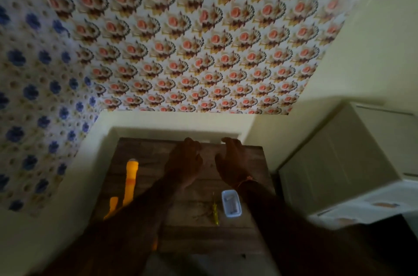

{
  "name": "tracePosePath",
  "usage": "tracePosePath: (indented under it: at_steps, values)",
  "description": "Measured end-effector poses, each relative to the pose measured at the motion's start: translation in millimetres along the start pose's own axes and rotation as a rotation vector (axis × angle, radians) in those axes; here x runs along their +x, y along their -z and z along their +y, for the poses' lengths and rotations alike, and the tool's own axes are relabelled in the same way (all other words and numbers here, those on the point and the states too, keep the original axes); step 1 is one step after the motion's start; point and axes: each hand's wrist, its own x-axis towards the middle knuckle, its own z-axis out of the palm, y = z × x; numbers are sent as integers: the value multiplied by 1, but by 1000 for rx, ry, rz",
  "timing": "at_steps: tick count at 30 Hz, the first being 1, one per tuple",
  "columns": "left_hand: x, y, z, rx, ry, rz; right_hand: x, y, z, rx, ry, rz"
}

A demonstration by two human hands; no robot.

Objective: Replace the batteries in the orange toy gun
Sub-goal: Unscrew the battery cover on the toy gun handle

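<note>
The orange toy gun (130, 179) lies on the left side of a small wooden table (203, 237), barrel pointing away from me, its rear part hidden under my left forearm. My left hand (184, 163) and my right hand (233, 162) hover over the far middle of the table, fingers relaxed and holding nothing. A small white tray (231, 203) with what look like batteries sits near my right wrist. A yellow-handled screwdriver (214, 211) lies just left of the tray.
The table stands against a cream wall with patterned wallpaper above. A white cabinet (339, 162) stands close on the right. The scene is dim and slightly blurred.
</note>
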Motion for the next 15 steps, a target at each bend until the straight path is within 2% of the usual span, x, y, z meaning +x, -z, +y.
tracePosePath:
  at_steps: [5, 12, 15]
  values:
    - [-12, -11, -39, 35, -19, -83, -22, -27, 1, 9, -89, 14]
    - [-28, -45, -71, -32, 13, -43, -30, -70, 29, 13, -184, 9]
    - [-28, -84, -101, -25, 43, -51, -24, -109, 50, 35, -195, -18]
